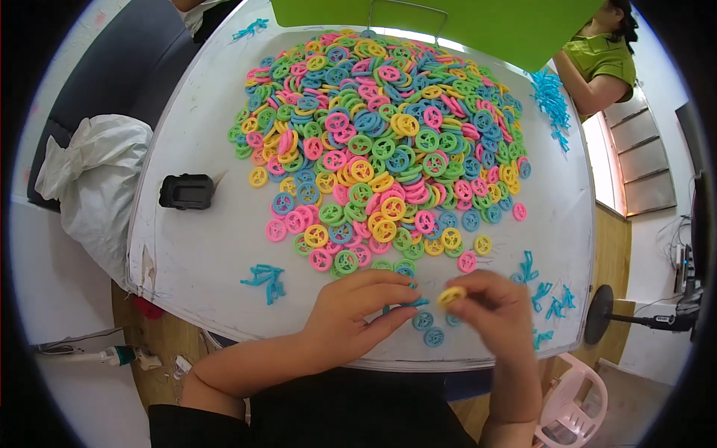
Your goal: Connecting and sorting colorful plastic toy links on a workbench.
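Observation:
My left hand (358,317) is closed in a pinch on a small blue plastic piece (415,303) at the near side of the table. Just to the right, my right hand (489,310) grips a yellow toy wheel (451,296) between thumb and fingers, slightly blurred. The wheel and the blue piece are apart. Beneath and between the hands lie loose blue wheels (433,337). Beyond them spreads a large heap of pink, green, yellow and blue spoked wheels (381,149).
Blue plastic pieces lie in clusters at left (265,281), near right and far right (551,101). A black tray (186,192) sits on the left. A green board (493,30) stands at the far edge. Another person (601,67) is at the far right; a pink chair (575,403) stands near right.

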